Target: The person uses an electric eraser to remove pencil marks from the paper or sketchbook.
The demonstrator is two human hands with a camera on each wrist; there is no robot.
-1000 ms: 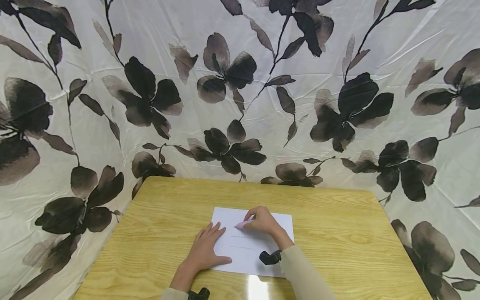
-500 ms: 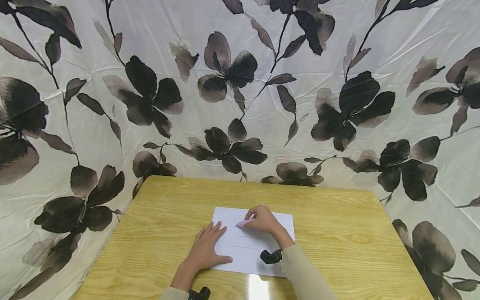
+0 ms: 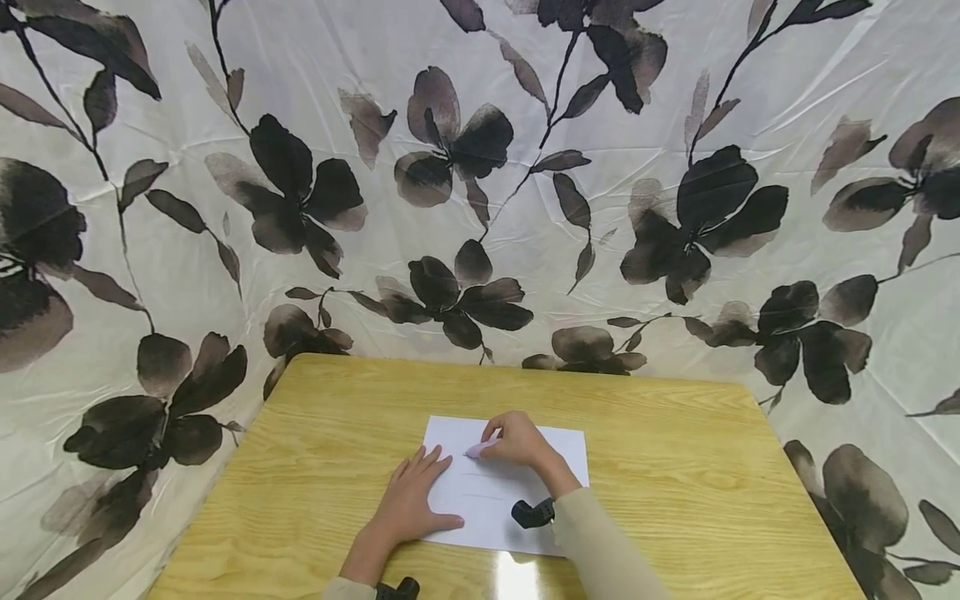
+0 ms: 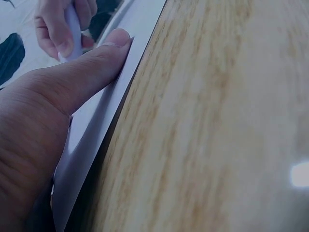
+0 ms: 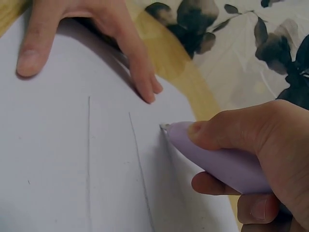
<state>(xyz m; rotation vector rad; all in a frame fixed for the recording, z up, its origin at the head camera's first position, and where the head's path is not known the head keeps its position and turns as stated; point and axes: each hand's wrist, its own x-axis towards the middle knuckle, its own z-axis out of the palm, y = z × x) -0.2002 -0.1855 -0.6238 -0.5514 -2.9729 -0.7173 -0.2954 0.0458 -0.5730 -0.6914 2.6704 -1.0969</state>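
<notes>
Pinning down a plain white sheet (image 3: 487,527) with the left hand (image 3: 408,497), spreading straight fingers over its left side and laying the thumb down near its front edge. Not clamped on anything there, just pressing. Probably done that way to stop the sheet skating around on such a smooth-looking desk (image 3: 675,458), while covering as little of the middle as possible.

Meanwhile, curling the right hand (image 3: 517,439) round a lilac pen (image 5: 222,162), pinching it low on the barrel just behind the tip. Reads like a grip picked for control. Leaning the pen well over too, aiming the tip toward the left hand, over the upper left part of the sheet. Could be touching the paper, can't say for certain. Holding the two hands apart, with a bit of bare paper between.

Bearing two thin dark lines (image 5: 89,159) on the sheet already, roughly side by side but not quite parallel from the right wrist view. Maybe showing a third by the pen, but too faint in the shadow to swear to.

Going by texture: matte, crisp-cornered paper against glossy yellowish wood grain, bouncing back a bright glare patch (image 3: 516,575) up front. Fat and rounded in the barrel, tapering to a slim metallic-looking tip; likely plastic.

Wearing beige sleeves (image 3: 611,550) and black wrist cameras (image 3: 532,514). Backed by creased white floral fabric (image 3: 442,158), printed in watercolour-style black and brown.
</notes>
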